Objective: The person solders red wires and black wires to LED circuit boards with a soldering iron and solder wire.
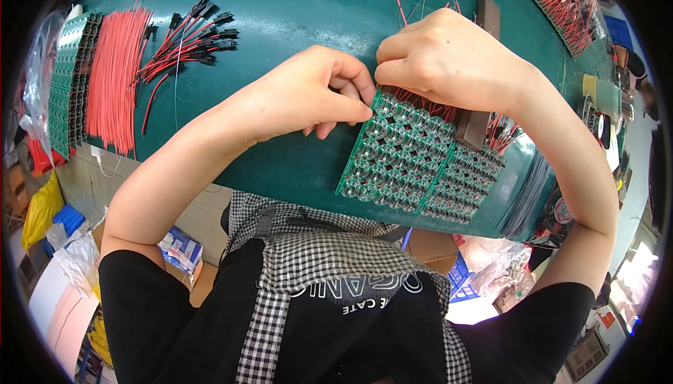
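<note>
From the head view, we see our left hand (319, 93) reaching in over the bench with thumb and forefinger brought together in a pinch on the upper left corner of a green circuit-board panel set with rows of round, clear-looking parts (396, 156). Its other fingers curl loosely beneath. Our right hand (438, 55) is folded into a loose fist, knuckles up, just above the far edge of that panel; its fingertips are hidden, so we cannot tell what, if anything, it grips.

The panel lies near our edge of the dark green bench (294, 5), slightly slanted, with a similar green panel of smaller-looking cells (463, 181) right beside it. Under the right wrist we see thin red wires (429, 105) and a dark brown bar (473, 129), which the forearm partly covers.

Over to our left lie a thick bundle of straight red wires (118, 79) and, near it, a fan of red-and-black leads with black connectors (193, 42). To the right of the panels we have a sheaf of dark grey wires (522, 191).
</note>
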Tool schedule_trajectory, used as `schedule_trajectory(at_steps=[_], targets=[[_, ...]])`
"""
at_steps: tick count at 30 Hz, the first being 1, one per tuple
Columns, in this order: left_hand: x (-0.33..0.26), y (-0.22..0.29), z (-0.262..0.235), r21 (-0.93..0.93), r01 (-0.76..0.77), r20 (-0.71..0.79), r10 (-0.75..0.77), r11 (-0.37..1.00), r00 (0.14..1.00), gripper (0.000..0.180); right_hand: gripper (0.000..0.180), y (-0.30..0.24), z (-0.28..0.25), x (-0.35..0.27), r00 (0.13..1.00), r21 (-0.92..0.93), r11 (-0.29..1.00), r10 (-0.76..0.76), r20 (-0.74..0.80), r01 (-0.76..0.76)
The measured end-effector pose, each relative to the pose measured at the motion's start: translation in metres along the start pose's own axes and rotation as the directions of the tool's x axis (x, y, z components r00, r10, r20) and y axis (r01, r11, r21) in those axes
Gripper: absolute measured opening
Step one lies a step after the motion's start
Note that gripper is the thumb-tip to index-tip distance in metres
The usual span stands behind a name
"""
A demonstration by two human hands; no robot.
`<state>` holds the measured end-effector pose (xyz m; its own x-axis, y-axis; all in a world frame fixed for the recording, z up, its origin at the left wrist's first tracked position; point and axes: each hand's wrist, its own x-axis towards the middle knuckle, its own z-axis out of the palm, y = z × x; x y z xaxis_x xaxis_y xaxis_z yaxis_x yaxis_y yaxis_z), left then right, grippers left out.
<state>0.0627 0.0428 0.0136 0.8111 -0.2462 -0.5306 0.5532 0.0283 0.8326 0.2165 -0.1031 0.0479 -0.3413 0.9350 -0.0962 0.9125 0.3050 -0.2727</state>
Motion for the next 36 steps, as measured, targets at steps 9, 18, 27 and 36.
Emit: schedule_trajectory(at_steps=[9, 18, 27, 36], targets=[[0.001, -0.002, 0.0, -0.007, -0.005, 0.004, 0.005, 1.0, 1.0, 0.014, 0.008, 0.003, 0.006, 0.0, 0.996, 0.185, 0.983, 0.009, -0.091, 0.007], [0.0, -0.002, 0.0, -0.031, -0.006, 0.006, 0.007, 1.0, 1.0, 0.013, 0.007, 0.005, 0.009, 0.001, 0.995, 0.343, 0.938, 0.077, -0.058, -0.053], [0.002, -0.001, 0.001, -0.02, 0.006, -0.013, -0.006, 1.0, 1.0, 0.012, 0.008, 0.008, 0.013, -0.001, 0.992, 0.395, 0.916, 0.105, -0.075, -0.067], [0.001, -0.002, 0.0, -0.02, 0.006, -0.001, -0.006, 1.0, 1.0, 0.012, 0.009, 0.005, 0.011, -0.003, 0.988, 0.351, 0.93, 0.14, -0.068, -0.108]])
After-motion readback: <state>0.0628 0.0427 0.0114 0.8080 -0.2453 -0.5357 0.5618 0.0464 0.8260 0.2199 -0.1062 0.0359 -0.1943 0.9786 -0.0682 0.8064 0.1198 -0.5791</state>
